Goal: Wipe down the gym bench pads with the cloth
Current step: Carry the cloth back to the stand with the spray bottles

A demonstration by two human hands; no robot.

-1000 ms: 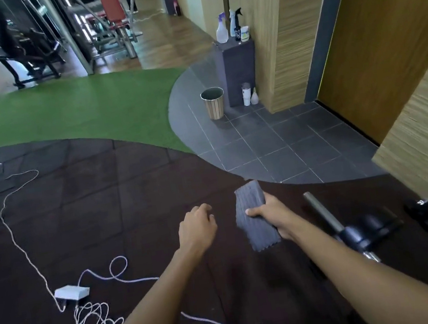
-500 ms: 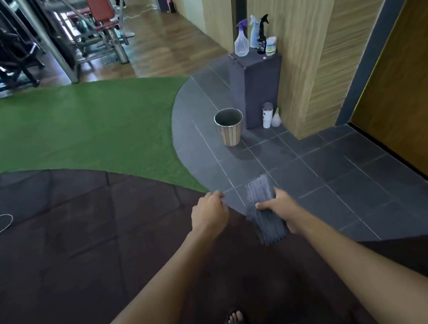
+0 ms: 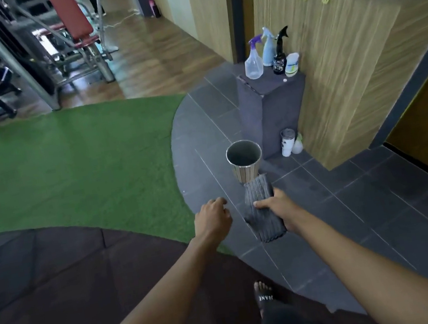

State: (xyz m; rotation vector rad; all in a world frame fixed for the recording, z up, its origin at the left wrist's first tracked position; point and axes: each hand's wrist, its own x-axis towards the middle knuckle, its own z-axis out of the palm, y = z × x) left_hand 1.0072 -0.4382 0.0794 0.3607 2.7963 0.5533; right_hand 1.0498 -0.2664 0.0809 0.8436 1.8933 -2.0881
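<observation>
— Holding what, the right grip point(image 3: 279, 209)?
— Folded grey cloth point(image 3: 264, 223), fingers curled round it. Left grip point(image 3: 213, 218) just beside, loosely curled, empty. Red bench pad point(image 3: 69, 16) far ahead of both

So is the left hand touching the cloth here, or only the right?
Apart. The head view shows a strip of grey floor between the left hand and the cloth; only the right hand grips it.
</observation>
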